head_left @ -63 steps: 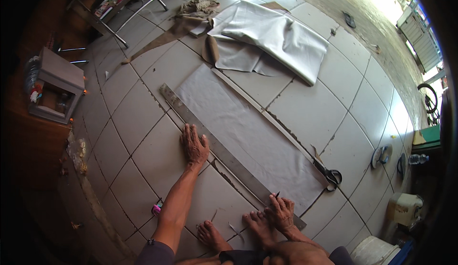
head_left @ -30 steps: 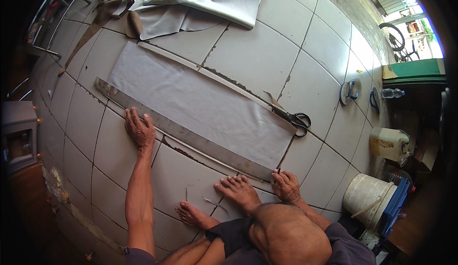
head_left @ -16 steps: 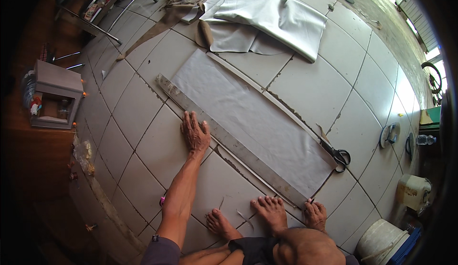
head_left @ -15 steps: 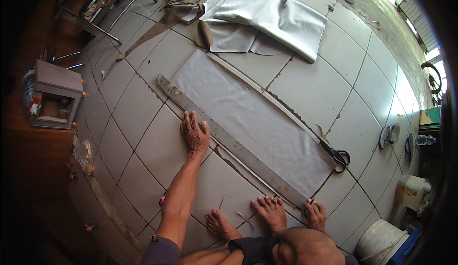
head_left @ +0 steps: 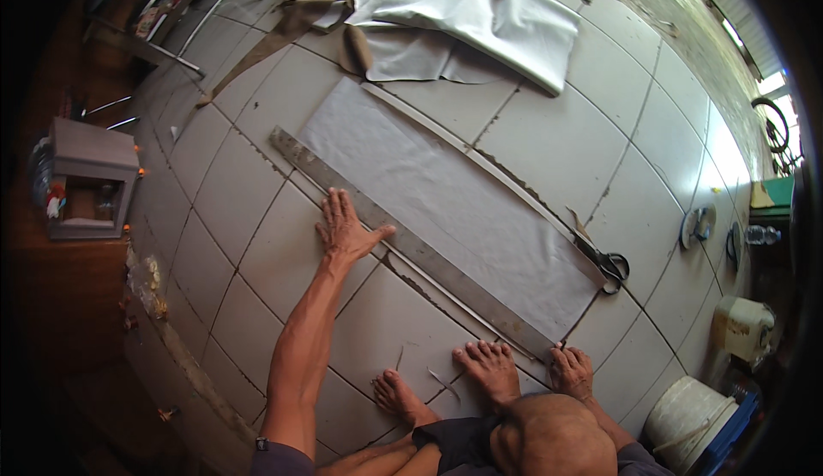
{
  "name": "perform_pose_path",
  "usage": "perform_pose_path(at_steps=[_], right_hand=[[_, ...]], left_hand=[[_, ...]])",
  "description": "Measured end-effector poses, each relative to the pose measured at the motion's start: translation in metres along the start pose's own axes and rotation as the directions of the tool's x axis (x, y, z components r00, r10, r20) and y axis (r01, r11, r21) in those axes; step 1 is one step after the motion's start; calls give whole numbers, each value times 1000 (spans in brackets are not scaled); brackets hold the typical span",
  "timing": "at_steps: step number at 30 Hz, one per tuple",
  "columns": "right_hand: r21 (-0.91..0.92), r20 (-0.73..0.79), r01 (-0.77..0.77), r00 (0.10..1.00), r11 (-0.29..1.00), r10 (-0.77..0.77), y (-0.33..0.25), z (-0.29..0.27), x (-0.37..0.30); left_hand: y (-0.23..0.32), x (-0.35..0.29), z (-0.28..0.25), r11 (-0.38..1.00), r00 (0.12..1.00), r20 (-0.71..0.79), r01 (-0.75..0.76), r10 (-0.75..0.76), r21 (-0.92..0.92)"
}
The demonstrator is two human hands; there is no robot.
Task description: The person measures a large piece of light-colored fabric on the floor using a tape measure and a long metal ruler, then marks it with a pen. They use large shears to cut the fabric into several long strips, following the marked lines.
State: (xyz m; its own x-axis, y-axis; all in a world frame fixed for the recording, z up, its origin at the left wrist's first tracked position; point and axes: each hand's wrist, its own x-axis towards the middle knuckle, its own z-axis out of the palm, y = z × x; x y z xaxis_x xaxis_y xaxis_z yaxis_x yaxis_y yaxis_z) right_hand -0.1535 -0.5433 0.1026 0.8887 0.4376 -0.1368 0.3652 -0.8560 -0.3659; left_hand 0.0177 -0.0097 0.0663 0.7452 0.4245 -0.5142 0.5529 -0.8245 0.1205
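Observation:
A long grey metal straightedge, stained in places, lies slantwise along the near long edge of a pale grey sheet of material on the floor. My left hand is open, fingers spread, with its thumb across the straightedge and its fingertips beside the edge. At the straightedge's near right end, my right hand is closed, and a small dark tip shows at its fingers; what it holds is too small to name. Black-handled scissors rest at the sheet's right side.
A folded silvery sheet lies beyond, with brown scraps beside it. My bare feet are close to the straightedge. A white bucket and a yellowish jerrycan stand right; sandals lie farther off. A small grey cabinet is at left.
My left thumb has swung out from beside the fingers onto the straightedge, and the fingers have spread. The whole view has shifted slightly. My right hand stays at the straightedge's end.

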Motion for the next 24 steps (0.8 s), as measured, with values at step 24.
perform_pose_path(at_steps=[24], right_hand=[[503, -212, 512, 854, 696, -475, -277, 132, 502]], left_hand=[[-2, 1, 4, 989, 991, -119, -80, 65, -124]])
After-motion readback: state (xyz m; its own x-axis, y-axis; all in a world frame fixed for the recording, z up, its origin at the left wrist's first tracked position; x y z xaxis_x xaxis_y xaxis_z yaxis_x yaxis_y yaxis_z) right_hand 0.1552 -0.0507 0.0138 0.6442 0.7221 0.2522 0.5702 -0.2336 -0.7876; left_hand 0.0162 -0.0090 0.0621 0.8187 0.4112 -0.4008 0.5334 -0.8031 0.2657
